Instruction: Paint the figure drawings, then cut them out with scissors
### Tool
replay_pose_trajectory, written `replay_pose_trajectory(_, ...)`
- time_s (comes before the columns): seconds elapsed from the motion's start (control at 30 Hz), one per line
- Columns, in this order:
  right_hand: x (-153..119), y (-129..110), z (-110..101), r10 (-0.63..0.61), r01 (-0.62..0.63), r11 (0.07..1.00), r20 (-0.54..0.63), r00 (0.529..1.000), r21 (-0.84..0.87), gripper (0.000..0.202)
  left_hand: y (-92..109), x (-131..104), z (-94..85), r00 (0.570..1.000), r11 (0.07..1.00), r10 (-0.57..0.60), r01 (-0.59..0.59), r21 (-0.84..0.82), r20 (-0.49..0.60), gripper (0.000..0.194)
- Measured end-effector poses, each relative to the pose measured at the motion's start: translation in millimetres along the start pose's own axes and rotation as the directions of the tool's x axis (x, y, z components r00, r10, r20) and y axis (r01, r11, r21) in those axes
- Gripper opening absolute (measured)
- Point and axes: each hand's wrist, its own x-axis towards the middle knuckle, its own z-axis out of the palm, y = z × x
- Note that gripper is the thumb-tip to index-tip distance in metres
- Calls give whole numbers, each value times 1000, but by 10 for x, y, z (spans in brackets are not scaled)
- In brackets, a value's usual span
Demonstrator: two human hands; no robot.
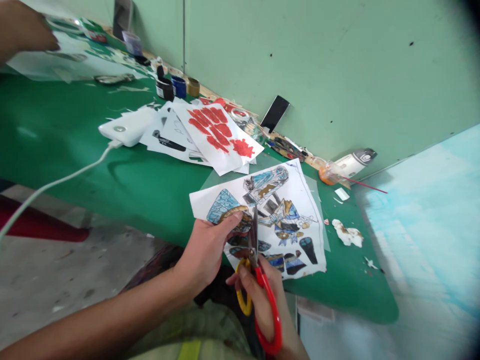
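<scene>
My left hand [210, 250] pinches a white sheet of paper [303, 185] at its lower left, thumb on top. Coloured drawings in blue, black and gold cover the sheet. In my right hand [262, 295] is a pair of scissors [275, 320] with one red and one yellow handle loop. The blades point away from me over the sheet, close to my left thumb. Whether the blades have paper between them I cannot make out. Part of the sheet's lower edge is hidden behind my hands.
Papers with red painted shapes [217, 130] lie beyond the sheet, beside a white power bank [127, 127] with a cable. Paint jars [179, 86] and a leaning phone [275, 114] line the wall. Another person's hand [26, 30] is at upper left. The green table [150, 190] ends nearby.
</scene>
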Motion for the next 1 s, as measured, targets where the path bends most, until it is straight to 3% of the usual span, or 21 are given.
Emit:
replay_pose_trajectory(0.6,12,6,-12,-34,32,999,26,999,41,34,-29,24,-13,1000,999,29,-29,19,-10,19)
replay_pose_trajectory(1.0,20,53,-16,-34,34,999,9,999,19,37,-13,13,-10,996,997,66,-68,27,58,14)
